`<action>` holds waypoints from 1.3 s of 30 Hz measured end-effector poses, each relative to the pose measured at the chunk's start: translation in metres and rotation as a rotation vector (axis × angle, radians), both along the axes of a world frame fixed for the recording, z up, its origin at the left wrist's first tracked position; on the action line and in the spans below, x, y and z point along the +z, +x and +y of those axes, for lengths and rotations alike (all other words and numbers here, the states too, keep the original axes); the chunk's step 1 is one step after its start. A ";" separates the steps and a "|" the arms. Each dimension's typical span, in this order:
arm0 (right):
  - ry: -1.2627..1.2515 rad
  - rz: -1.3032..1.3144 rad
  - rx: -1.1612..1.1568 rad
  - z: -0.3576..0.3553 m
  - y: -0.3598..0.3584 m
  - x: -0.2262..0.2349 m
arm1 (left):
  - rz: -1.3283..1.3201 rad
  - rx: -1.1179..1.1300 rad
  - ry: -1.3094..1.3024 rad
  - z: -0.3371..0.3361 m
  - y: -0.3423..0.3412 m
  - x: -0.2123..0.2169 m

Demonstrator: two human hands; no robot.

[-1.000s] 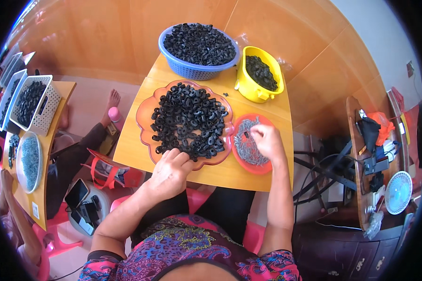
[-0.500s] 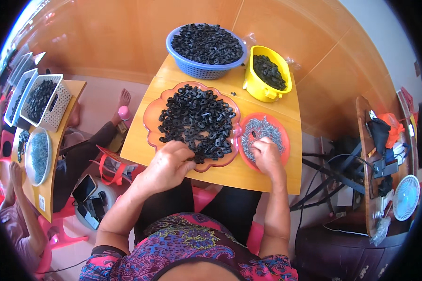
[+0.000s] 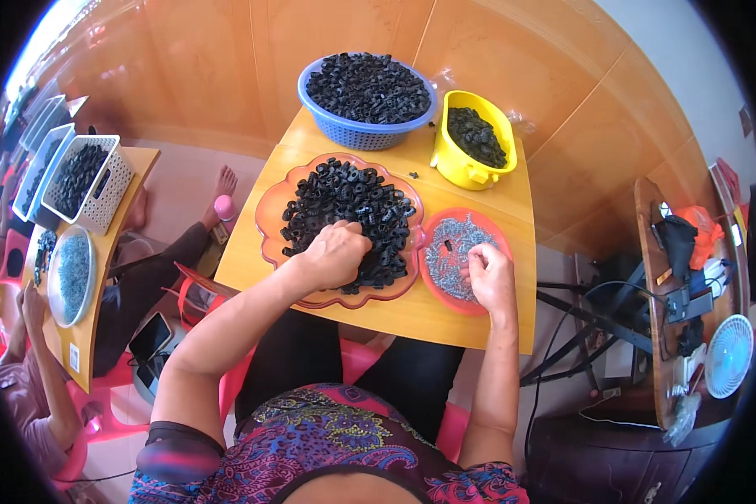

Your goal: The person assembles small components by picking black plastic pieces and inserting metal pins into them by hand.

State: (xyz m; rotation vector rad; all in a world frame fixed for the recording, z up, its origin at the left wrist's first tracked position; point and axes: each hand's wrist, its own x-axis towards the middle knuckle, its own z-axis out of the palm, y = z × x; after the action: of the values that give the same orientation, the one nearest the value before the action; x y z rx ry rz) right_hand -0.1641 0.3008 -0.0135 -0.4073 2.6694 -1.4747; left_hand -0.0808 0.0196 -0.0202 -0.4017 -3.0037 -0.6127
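On the wooden table an orange flower-shaped tray point(image 3: 270, 210) holds a heap of small black plastic parts point(image 3: 344, 189). My left hand point(image 3: 338, 252) is down on the heap, its fingers curled in among the parts; whatever they grip is hidden. To the right lies a round red-orange plate point(image 3: 506, 241) with many thin silvery metal pieces point(image 3: 458, 235) that look like small screws. Over that plate's right side my right hand point(image 3: 489, 275) has its thumb and fingers pinched together, and anything between them is too small to name. One black part point(image 3: 448, 246) lies among the metal pieces.
At the table's back stand a blue basket point(image 3: 357, 134) and a yellow tub point(image 3: 470, 174), both holding black parts. On the left, another person's hands point(image 3: 32, 307) are by a second table with a white basket point(image 3: 113, 185) and a pale dish point(image 3: 86, 294). A small fan point(image 3: 728, 357) is at right.
My left hand has moved from the tray's front edge forward and right onto the heap of black parts. My right hand has drawn slightly right, its fingers staying pinched.
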 end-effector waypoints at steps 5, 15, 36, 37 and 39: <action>-0.011 0.130 0.026 0.013 -0.006 -0.012 | 0.013 -0.020 0.001 0.001 0.000 0.000; -0.056 0.029 0.119 0.006 -0.003 -0.008 | 0.151 -0.099 0.154 0.017 -0.015 -0.002; 0.033 0.030 0.079 0.003 -0.002 -0.021 | -0.041 0.366 1.658 0.013 0.106 0.040; -0.019 -0.073 0.037 -0.001 0.001 -0.015 | -0.052 0.308 1.718 0.017 0.114 0.036; -0.068 -0.059 0.071 -0.004 0.010 -0.005 | -0.116 0.180 1.859 0.024 0.125 0.036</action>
State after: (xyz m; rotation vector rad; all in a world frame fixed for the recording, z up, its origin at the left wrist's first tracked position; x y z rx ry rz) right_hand -0.1543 0.2966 -0.0180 -0.4513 2.5387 -1.5351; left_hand 0.0442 0.0433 0.0160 0.0828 -1.2796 -2.6795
